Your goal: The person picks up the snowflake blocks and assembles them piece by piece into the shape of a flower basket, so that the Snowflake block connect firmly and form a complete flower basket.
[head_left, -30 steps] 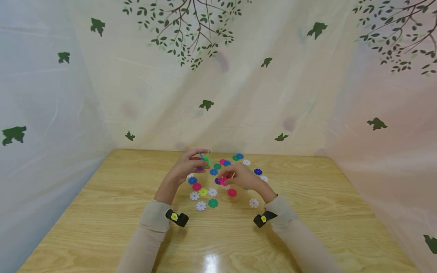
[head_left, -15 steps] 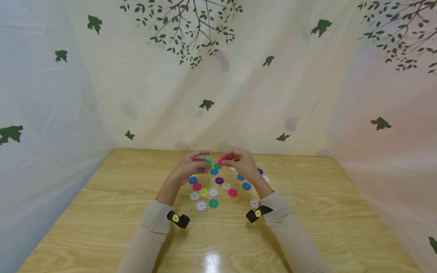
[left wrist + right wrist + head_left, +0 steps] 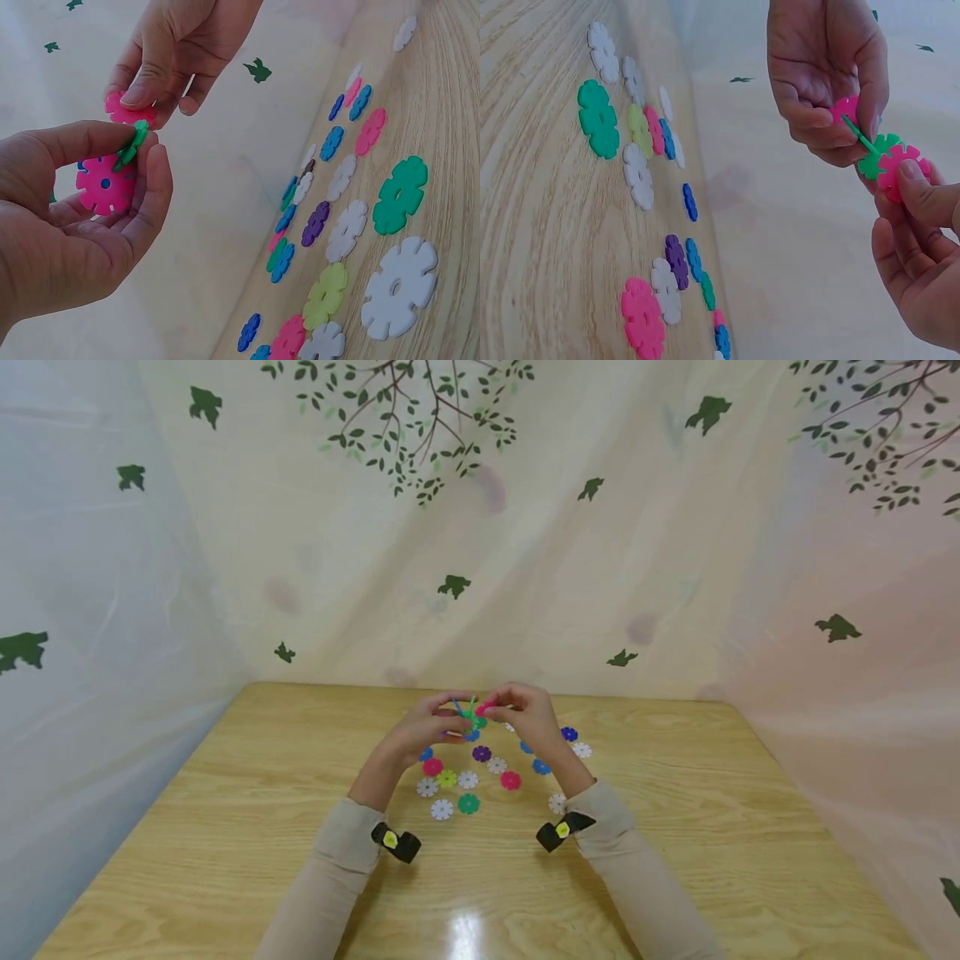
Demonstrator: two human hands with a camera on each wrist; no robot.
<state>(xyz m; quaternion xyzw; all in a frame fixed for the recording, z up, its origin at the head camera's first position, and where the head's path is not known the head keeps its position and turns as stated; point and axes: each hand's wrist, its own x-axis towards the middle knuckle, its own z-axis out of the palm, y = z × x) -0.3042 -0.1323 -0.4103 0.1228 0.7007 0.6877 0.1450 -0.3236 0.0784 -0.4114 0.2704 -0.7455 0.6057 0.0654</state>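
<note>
My left hand holds a small cluster of interlocking notched plastic discs above the far part of the table. In the left wrist view the cluster shows a pink disc, an edge-on green disc and a bit of blue, partly hidden by the fingers. Between thumb and fingers my right hand pinches another pink disc. Its rim meets a green disc of the cluster, overlapping it in the right wrist view. Both hands are raised close together, fingertips almost meeting.
Loose flower-shaped discs lie on the wooden table beneath and in front of the hands, among them a purple disc, a yellow disc, a green disc and a pink disc. A leaf-patterned cloth hangs behind.
My right hand has lifted the pink disc off the table area and brought it up and left to the cluster. My left hand has shifted slightly right, still holding the cluster.
</note>
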